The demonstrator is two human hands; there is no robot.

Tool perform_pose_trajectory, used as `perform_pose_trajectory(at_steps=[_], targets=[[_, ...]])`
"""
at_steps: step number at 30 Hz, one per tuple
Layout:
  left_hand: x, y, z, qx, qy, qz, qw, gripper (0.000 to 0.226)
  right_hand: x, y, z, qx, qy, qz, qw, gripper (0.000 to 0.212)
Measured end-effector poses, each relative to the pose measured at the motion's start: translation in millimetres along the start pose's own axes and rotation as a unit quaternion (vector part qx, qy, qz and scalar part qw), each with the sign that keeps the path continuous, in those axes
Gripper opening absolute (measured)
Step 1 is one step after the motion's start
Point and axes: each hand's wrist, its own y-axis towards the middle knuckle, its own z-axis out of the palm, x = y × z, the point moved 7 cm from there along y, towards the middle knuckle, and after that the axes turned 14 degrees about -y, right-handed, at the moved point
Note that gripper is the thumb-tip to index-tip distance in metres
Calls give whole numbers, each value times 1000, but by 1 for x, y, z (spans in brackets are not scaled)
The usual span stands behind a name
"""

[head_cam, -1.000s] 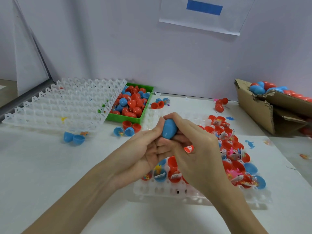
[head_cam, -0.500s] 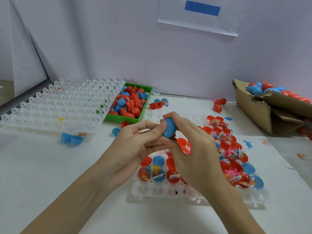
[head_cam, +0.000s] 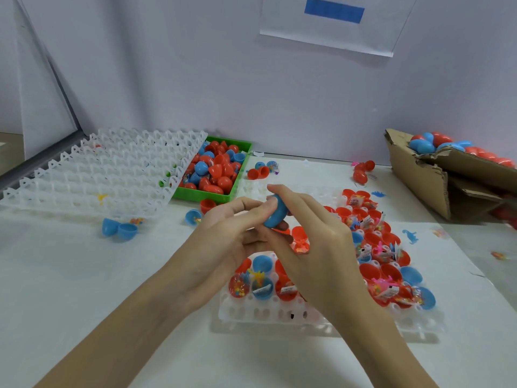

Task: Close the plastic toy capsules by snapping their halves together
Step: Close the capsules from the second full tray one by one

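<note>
A blue capsule (head_cam: 275, 212) is held above the table between both hands. My left hand (head_cam: 223, 242) pinches it from the left with thumb and fingers. My right hand (head_cam: 316, 242) grips it from the right and over the top. A red half shows just under the blue one; the joint is hidden by fingers. Below the hands lies a white tray (head_cam: 279, 315) holding several open red and blue capsule halves with small toys inside.
A green bin (head_cam: 240, 175) of loose capsule halves sits behind the hands. An empty white grid tray (head_cam: 98, 175) lies at the left, with blue halves (head_cam: 119, 229) beside it. A cardboard box (head_cam: 419, 177) of closed capsules stands at the right. Loose halves (head_cam: 258, 172) lie scattered.
The left hand's fingers have loosened and spread around the capsule. The capsule has tilted slightly, and both hands have stayed over the tray.
</note>
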Motion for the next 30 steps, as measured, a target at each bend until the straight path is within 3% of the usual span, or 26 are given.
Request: perform_pose_trajectory(at_steps=[7,12,19,25,30], targets=[[1,2,-2,18,-24,-31,999,39,0,0,4,-5,8,3,1000,69],[3,0,-1,32,-74,-62,995,33,-3,1,0,-34,40,24,998,50],[1,7,-9,0,-19,-26,999,50,-12,-1,7,-8,48,68,997,50],[-11,6,-14,0,140,49,989,56,-15,-1,11,48,53,88,994,44],[-16,5,-14,0,171,74,983,31,-11,1,7,37,69,87,993,40]])
